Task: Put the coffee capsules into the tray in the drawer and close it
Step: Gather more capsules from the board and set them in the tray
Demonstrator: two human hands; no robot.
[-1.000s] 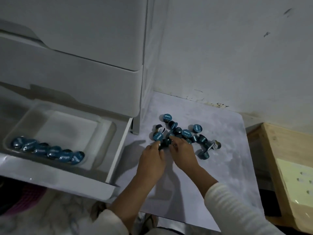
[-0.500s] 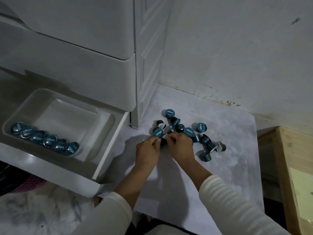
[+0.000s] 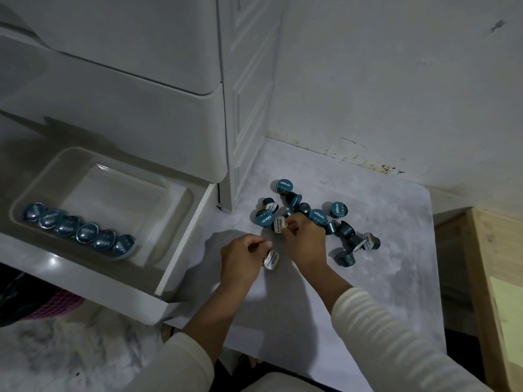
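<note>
**Capsules: drawer and floor**

Six capsules [image 3: 79, 232] are lined up in the tray [image 3: 119, 176] inside the open drawer [image 3: 181, 244]. A loose pile [image 3: 319, 216] is scattered on the mat [image 3: 382, 278] (labels facing various ways). One capsule [image 3: 271, 259] is pinched by the left hand [image 3: 243, 258]; another [image 3: 280, 224] is gripped by the right hand [image 3: 305, 244].

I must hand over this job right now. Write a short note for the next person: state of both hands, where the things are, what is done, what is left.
Left hand: holds one capsule just above the mat.
Right hand: pinches another capsule at the near edge of the loose pile.
Drawer: open, with the clear tray inside.
Done: a row of six capsules lies along the tray's front wall.
Left: move the two held capsules and the pile into the tray, then close the drawer.
</note>
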